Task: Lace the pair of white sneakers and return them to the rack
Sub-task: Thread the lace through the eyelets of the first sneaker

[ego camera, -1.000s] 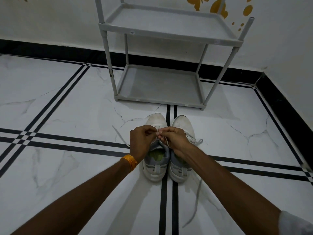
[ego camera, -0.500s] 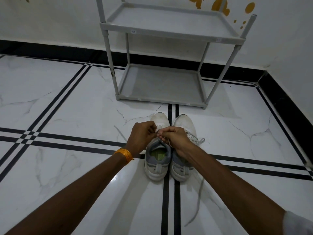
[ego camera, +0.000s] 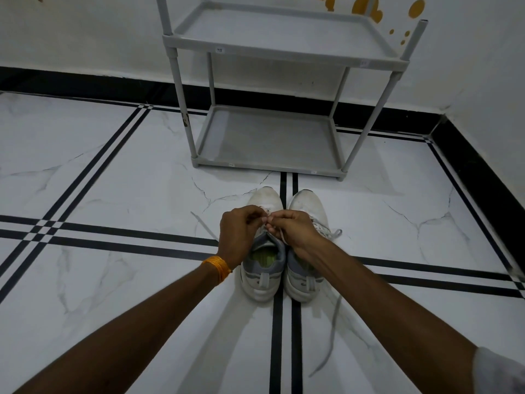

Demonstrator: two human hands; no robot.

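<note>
Head view: a white marble-patterned floor (ego camera: 113, 172) with paired black inlay lines fills most of the frame, bordered at the top and right by a black skirting band (ego camera: 71, 83) under a white wall. A grey two-shelf rack (ego camera: 272, 143) stands in the upper centre of the frame against the wall, both visible shelves bare. Yellow-orange decals (ego camera: 369, 8) mark the wall at the upper right.

Two bare forearms enter from the lower left and lower right corners and converge at centre frame. A white sleeve edge (ego camera: 500, 371) shows at the lower right corner.

The pair of white sneakers stands on the floor just in front of the rack, apart from it, toes pointing toward it. The left sneaker (ego camera: 262, 268) and the right sneaker (ego camera: 305, 277) sit side by side, touching or nearly so, straddling the vertical black lines.

The left hand (ego camera: 241, 237) and the right hand (ego camera: 295, 230) meet over the tongue area of the left sneaker. Both are closed in a pinch, fingertips together on a white lace (ego camera: 279, 237); the exact eyelet cannot be determined. The right sneaker's lace (ego camera: 331, 233) is partly threaded, with a loose end (ego camera: 332, 336) trailing across the floor toward the lower right of the frame.

An orange thread band (ego camera: 217, 267) circles the left wrist.
</note>
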